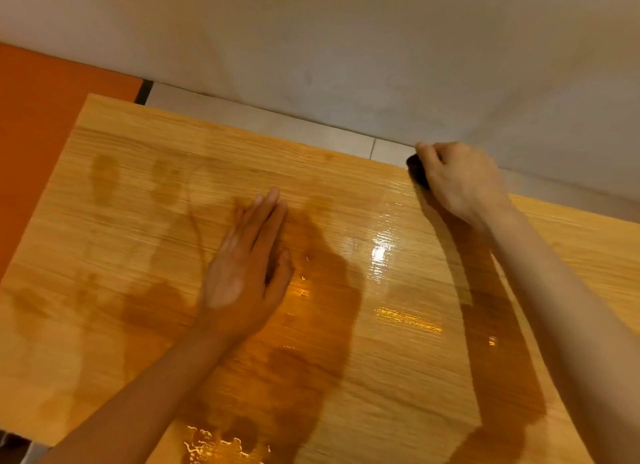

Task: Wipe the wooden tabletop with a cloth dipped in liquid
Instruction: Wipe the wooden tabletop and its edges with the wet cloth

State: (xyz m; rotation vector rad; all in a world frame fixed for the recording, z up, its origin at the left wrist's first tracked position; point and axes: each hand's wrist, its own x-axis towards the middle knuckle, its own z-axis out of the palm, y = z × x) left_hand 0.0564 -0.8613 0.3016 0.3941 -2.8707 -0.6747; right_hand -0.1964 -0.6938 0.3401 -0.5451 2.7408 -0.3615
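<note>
The wooden tabletop (145, 193) fills most of the head view, its grain pale and glossy with wet patches in the middle and near the front edge. My left hand (244, 266) lies flat on the wood at the centre, palm down, fingers straight and together, holding nothing. My right hand (457, 179) is at the far right edge of the table, fingers curled over a small dark cloth (417, 174). Only a corner of the cloth shows beyond the fingers; the rest is hidden under the hand.
A pale wall (381, 47) runs along the far side, with a strip of light floor tiles (263, 120) between it and the table's far edge. An orange panel (38, 124) lies to the left of the table.
</note>
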